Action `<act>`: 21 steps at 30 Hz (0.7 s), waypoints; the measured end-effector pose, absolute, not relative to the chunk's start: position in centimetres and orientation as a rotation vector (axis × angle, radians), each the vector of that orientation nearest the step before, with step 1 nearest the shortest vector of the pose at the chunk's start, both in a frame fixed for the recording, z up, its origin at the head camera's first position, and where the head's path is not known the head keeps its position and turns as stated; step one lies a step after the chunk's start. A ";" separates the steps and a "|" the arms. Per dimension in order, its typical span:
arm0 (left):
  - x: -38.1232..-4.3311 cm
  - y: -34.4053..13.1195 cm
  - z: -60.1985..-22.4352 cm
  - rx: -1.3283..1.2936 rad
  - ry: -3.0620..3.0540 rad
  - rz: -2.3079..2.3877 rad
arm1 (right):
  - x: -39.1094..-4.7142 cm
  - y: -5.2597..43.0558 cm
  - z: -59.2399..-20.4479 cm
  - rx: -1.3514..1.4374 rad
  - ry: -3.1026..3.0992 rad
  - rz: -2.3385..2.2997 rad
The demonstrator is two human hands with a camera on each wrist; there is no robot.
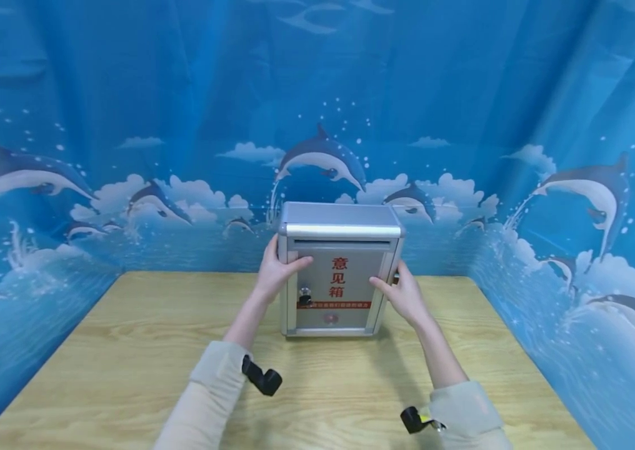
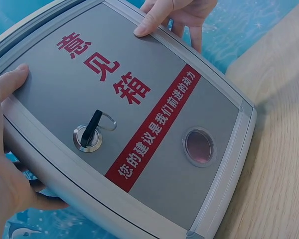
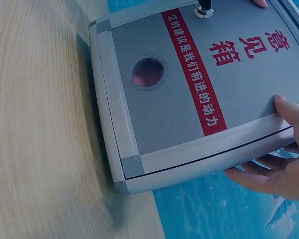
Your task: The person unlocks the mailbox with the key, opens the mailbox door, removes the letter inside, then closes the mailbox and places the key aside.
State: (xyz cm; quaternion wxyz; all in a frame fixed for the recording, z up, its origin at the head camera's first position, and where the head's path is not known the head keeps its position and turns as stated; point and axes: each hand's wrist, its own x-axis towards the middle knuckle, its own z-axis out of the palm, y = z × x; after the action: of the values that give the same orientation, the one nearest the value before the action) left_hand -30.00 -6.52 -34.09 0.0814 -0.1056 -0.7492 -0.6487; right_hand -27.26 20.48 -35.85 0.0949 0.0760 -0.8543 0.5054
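A silver-grey metal suggestion box (image 1: 359,269) stands upright near the back of the table, its front facing me. Red Chinese characters (image 2: 103,67) and a red strip run across the front panel, with a mail slot above. My left hand (image 1: 275,270) grips one side of the box, thumb lying on the front panel. On the opposite side my right hand (image 1: 405,294) holds it likewise, fingers reaching behind the edge. A black-headed key (image 2: 92,128) with a small ring sits in the door lock. Below the strip is a round clear window (image 3: 147,72) showing something reddish inside.
The box's lower edge is close over the light wood-grain table (image 1: 182,325). Behind and on both sides hangs a blue curtain (image 1: 194,125) printed with dolphins, close behind the box. Small black wrist cameras (image 1: 264,378) are strapped at both sleeves.
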 end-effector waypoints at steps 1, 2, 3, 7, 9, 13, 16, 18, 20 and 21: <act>-30.0 -6.5 -34.1 -0.312 -2.244 -1.938 | -27.3 20.5 -35.9 0.221 -2.532 1.500; -29.9 -6.4 -34.1 -0.313 -2.245 -1.939 | -27.2 20.6 -36.0 0.218 -2.529 1.501; -29.9 -6.4 -34.1 -0.313 -2.248 -1.938 | -27.2 20.6 -36.0 0.213 -2.527 1.503; -29.9 -6.2 -34.2 -0.310 -2.250 -1.932 | -27.2 20.6 -36.0 0.199 -2.525 1.505; -29.9 -6.2 -34.2 -0.306 -2.250 -1.929 | -27.2 20.7 -36.0 0.195 -2.528 1.508; -30.0 -6.1 -34.4 -0.315 -2.248 -1.928 | -27.1 20.8 -36.0 0.191 -2.535 1.505; -30.0 -6.0 -34.5 -0.318 -2.249 -1.927 | -27.1 20.8 -36.1 0.188 -2.533 1.505; -30.1 -5.9 -34.6 -0.316 -2.248 -1.927 | -27.1 20.9 -36.2 0.187 -2.531 1.507; -30.1 -5.8 -34.7 -0.309 -2.251 -1.926 | -27.1 21.0 -36.3 0.186 -2.529 1.508; -30.1 -5.7 -34.7 -0.309 -2.252 -1.927 | -27.1 21.0 -36.3 0.184 -2.527 1.510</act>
State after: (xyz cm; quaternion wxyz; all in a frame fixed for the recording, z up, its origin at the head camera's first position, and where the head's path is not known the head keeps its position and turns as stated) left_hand -30.11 -5.75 -34.72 0.0805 -0.1032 -0.7532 -0.6446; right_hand -27.08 20.99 -36.26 0.0957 0.0621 -0.8528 0.5097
